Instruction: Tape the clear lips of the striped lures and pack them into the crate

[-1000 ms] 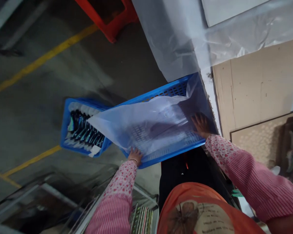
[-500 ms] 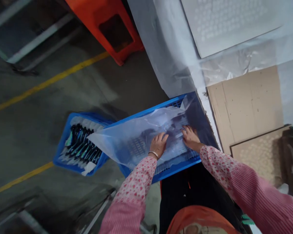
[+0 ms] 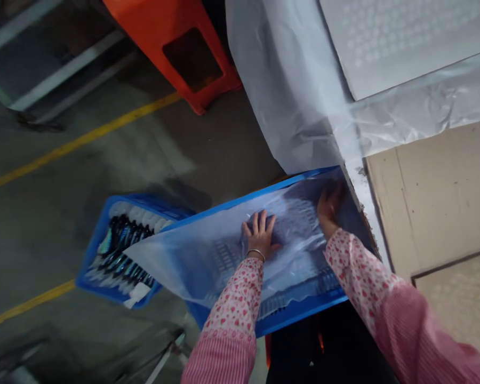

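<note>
A large blue plastic crate (image 3: 240,202) stands in front of me, partly under the table's edge. A translucent plastic sheet (image 3: 196,250) lies in it, one corner hanging past the crate's left end. My left hand (image 3: 260,232) rests on the sheet with fingers spread. My right hand (image 3: 328,208) is at the crate's right end, in shadow near the table edge, its fingers stretched forward by the sheet. Rows of pale items show dimly through the plastic; I cannot make out their kind.
A smaller blue crate (image 3: 92,240) with rows of dark, shiny items (image 3: 130,245) stands on the floor at left. An orange stool (image 3: 176,48) is beyond. To the right is a table covered in white film (image 3: 288,90), with cardboard (image 3: 432,181) on it.
My right hand has moved to the right, deeper into the crate's shaded end. The left hand has spread its fingers on the sheet, which now lies flatter. The view has shifted slightly.
</note>
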`<state>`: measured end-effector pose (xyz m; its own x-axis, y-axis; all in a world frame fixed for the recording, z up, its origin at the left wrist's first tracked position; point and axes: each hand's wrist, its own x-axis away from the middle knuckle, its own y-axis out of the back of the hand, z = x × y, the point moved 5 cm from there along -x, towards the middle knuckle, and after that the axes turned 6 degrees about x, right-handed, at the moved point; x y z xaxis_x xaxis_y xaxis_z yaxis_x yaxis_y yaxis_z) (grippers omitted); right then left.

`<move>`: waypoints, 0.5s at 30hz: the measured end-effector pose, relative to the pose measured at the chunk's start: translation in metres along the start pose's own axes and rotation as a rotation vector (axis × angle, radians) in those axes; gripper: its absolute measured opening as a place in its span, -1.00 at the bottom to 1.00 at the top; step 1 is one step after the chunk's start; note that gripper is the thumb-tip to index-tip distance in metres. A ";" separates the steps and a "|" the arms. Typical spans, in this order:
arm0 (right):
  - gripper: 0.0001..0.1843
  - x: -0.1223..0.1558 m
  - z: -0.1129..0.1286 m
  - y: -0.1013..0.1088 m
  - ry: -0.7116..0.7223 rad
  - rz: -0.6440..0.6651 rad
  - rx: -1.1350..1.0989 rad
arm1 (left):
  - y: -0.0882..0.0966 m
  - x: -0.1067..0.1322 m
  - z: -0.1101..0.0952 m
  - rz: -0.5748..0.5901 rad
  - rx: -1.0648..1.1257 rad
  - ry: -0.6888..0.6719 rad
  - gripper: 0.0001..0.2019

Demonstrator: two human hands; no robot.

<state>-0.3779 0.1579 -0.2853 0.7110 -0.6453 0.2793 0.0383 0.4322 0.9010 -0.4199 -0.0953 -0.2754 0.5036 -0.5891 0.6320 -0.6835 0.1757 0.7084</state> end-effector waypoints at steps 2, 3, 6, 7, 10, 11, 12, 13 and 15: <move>-0.46 0.026 0.007 -0.004 0.018 0.007 -0.006 | 0.001 -0.001 -0.003 -0.001 0.007 -0.006 -0.01; -0.48 0.038 0.010 -0.008 0.069 0.037 0.004 | 0.001 -0.001 -0.002 -0.003 0.011 -0.010 -0.02; -0.45 0.056 0.008 -0.020 0.273 0.133 0.133 | 0.005 0.003 0.029 -0.044 0.014 0.049 -0.17; -0.43 0.057 0.004 -0.023 0.318 0.143 0.193 | 0.009 0.006 0.050 -0.078 0.012 0.126 -0.23; -0.38 0.054 -0.012 -0.029 0.357 0.132 0.290 | 0.028 0.027 0.122 -0.209 -0.003 0.445 -0.29; -0.38 0.054 -0.015 -0.031 0.363 0.130 0.298 | 0.033 0.035 0.140 -0.237 -0.007 0.519 -0.31; -0.38 0.053 -0.016 -0.031 0.365 0.130 0.299 | 0.037 0.044 0.152 -0.252 -0.010 0.563 -0.32; -0.39 0.053 -0.016 -0.030 0.366 0.133 0.297 | 0.039 0.052 0.156 -0.253 -0.011 0.579 -0.34; -0.39 0.051 -0.011 -0.027 0.369 0.150 0.277 | 0.031 0.066 0.144 -0.211 -0.001 0.541 -0.36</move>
<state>-0.3346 0.1203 -0.2988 0.8979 -0.3010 0.3213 -0.2362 0.2867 0.9285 -0.4842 -0.2422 -0.2566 0.8275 -0.1247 0.5474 -0.5386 0.0989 0.8367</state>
